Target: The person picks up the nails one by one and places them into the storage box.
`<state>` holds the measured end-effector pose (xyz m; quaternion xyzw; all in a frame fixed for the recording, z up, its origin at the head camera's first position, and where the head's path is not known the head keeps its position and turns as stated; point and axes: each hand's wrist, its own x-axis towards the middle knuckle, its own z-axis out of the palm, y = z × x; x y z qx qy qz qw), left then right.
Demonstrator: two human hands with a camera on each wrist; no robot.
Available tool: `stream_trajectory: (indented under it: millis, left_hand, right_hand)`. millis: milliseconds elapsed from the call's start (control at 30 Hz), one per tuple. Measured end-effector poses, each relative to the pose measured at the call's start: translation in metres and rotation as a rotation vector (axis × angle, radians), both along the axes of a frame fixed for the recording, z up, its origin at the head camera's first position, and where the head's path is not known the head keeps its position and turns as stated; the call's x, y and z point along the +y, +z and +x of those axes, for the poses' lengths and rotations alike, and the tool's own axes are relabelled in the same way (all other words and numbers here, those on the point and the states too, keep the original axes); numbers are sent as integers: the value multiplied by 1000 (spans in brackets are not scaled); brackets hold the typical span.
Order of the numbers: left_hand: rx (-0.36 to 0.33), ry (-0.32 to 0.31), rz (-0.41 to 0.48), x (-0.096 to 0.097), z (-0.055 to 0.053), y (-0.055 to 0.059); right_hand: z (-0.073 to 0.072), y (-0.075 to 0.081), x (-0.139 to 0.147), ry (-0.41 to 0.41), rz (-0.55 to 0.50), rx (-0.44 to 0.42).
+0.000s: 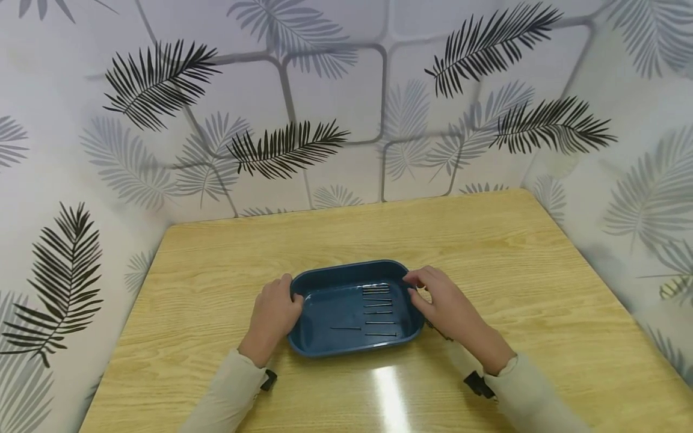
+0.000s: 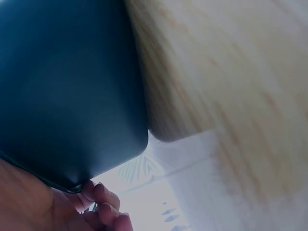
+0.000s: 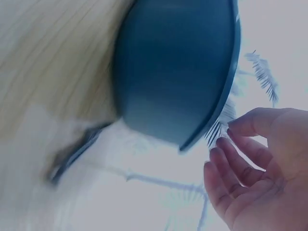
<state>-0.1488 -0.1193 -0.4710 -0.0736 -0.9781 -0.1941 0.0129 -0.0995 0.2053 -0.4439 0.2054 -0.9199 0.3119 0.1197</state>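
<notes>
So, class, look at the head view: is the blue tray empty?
No: the blue tray holds several thin dark nails, lined up mostly toward its right side.

Your head view is bright and evenly lit, with soft light from above; a white streak of glare lies on the table just in front of the tray. Shadows under the tray and your hands are faint and short. The wall lines bow towards the edges, a wide-lens distortion. Your two wrist views are soft and smeared: the wood grain blurs, the tray wall is out of focus, the backgrounds wash out pale.
</notes>
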Motion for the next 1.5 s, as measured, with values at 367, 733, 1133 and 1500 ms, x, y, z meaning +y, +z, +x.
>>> stream_trajectory:
  millis: [367,733,1133,1500]
  left_hand:
    - [-8,1,4,0,-1,-1]
    - [-4,-10,7,1,2,1]
    - [26,-12,3,-1,1,2]
    - [23,-16,4,0,2,3]
  right_hand:
    - [5,-24,29,-84,142,-205]
    - [10,-33,33,-26,170,-383]
    - [7,-29,30,-68,206,-420]
    - [7,-30,29,-83,187,-455]
